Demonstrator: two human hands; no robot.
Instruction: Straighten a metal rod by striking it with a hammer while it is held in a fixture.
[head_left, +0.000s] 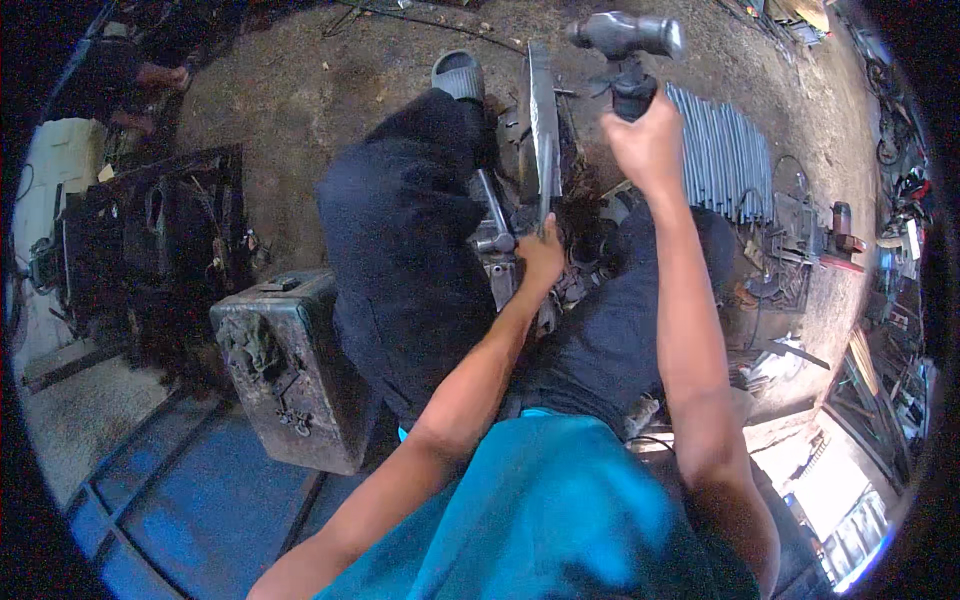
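My right hand [648, 145] is closed round the short dark grip of a hammer [632, 38], raised at the upper middle. The hammer's steel head stands crosswise above the fist. Lower and to the left, my left hand [541, 258] grips the near end of a long, flat metal blade [543, 125], which points away from me between my legs. The blade has a bright strip along one side and is apart from the hammer. Beside my left hand sits a metal fitting with a bar [493, 210], resembling a vise. What lies under the blade is partly hidden.
A bundle of grey metal rods [728, 155] lies to the right, with tools and scrap [795, 245] nearer me. At left stand a worn metal box [290, 375] and a dark frame [150, 230]. Another person's hand [165, 76] shows at far left.
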